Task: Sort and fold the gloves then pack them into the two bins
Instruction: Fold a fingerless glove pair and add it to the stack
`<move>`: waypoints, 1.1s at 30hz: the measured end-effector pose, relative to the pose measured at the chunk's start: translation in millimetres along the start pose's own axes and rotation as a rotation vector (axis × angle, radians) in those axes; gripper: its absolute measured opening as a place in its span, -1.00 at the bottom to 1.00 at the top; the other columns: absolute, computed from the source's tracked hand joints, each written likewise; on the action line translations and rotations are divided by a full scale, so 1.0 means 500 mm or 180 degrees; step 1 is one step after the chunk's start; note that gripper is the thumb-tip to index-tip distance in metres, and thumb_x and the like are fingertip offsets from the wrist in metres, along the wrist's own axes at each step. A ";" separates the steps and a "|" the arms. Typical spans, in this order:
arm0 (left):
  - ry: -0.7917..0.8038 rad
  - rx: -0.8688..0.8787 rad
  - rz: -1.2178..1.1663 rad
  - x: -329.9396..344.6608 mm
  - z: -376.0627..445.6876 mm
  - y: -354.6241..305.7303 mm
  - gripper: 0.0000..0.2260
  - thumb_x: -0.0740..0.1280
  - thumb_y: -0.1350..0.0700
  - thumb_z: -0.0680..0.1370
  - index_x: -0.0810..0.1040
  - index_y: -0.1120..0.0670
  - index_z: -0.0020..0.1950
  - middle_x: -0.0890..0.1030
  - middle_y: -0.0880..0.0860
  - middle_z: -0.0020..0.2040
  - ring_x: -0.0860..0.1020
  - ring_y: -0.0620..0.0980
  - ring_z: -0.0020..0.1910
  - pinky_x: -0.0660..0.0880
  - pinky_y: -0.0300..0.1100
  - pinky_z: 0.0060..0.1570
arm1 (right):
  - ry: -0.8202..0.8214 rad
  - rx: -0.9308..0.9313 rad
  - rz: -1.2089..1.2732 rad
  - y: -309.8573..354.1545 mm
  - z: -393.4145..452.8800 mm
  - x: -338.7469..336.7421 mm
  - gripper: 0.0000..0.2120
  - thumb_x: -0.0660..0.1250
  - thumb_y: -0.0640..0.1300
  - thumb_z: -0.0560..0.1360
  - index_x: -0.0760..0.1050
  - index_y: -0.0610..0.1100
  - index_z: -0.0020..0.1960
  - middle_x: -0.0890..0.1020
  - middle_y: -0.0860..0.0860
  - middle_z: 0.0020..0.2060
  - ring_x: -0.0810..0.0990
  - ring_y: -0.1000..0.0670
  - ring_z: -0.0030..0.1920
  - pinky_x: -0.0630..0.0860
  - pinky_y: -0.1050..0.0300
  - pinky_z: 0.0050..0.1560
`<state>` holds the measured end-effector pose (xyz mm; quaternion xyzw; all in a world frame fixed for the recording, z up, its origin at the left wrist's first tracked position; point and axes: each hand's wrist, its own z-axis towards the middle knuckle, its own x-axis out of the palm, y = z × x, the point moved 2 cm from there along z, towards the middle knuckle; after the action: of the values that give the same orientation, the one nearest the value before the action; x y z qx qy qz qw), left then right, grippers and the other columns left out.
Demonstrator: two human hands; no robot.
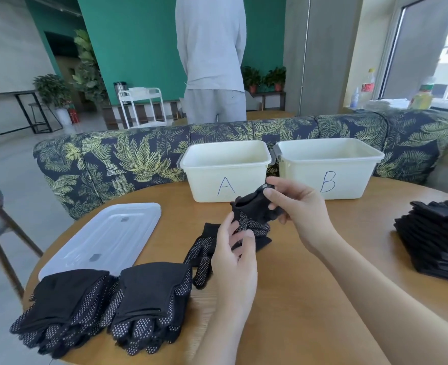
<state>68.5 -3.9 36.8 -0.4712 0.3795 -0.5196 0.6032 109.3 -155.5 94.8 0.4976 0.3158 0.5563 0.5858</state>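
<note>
A: Head view, quick. What are the hands doing?

B: Both on one black glove, held up over the table in front of the bin marked A. Right hand grips the cuff end, thumb on top, fingers curled under. Left hand pinches the dotted finger end lower down. Hands close together, glove bunched between them.

A: Other gloves?

B: One loose glove flat on the table just under the left hand. Two piles of gloves at the near left edge, dotted sides showing. A taller stack far right. Bin B beside A; nothing visible inside either from this angle.

A: Handling?

B: Looks light, soft knit, droops wherever it isn't held. Rubber dots likely grip, so no slipping, but layers may snag when folding. I'd hold cuff and fingertips, pull flat, then fold.

A: Anything else?

B: Clear lid at left on the table, patterned sofa behind, a person in grey standing beyond it.
</note>
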 end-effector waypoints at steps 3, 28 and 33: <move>0.0269 -0.0012 -0.0122 0.004 0.004 -0.005 -0.57 0.37 -0.03 0.63 0.37 -0.27 0.47 0.54 -0.20 0.30 0.54 -0.35 0.22 0.46 -0.45 0.10 | -0.0065 -0.0019 0.0121 0.010 -0.019 -0.015 -0.86 0.51 -0.26 0.49 0.70 -0.03 -0.06 0.69 -0.07 -0.11 0.66 0.05 -0.17 0.49 0.21 -0.42; 0.0635 -0.0127 -0.1248 0.032 0.088 0.005 -0.64 0.23 0.10 0.69 0.42 0.00 0.51 0.52 -0.14 0.42 0.44 -0.14 0.46 0.41 0.12 0.45 | -0.0357 0.0233 -0.2293 -0.065 -0.261 -0.241 -0.91 0.47 0.01 0.51 0.66 0.09 -0.17 0.61 0.13 -0.35 0.56 0.09 -0.29 0.49 0.26 -0.22; 0.0654 -0.0025 -0.1240 0.022 0.086 -0.014 -0.59 0.21 0.11 0.71 0.35 0.09 0.57 0.45 -0.15 0.48 0.43 -0.13 0.47 0.42 0.13 0.43 | -0.0234 -0.0260 -0.3073 -0.051 -0.246 -0.215 -0.91 0.39 0.09 0.54 0.60 0.19 -0.15 0.50 0.09 -0.38 0.53 0.08 -0.25 0.57 0.01 -0.24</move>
<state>109.3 -7.3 55.4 -0.4825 0.3428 -0.6702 0.4478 -15.1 -228.0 13.9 0.2902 0.4676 0.2149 0.8068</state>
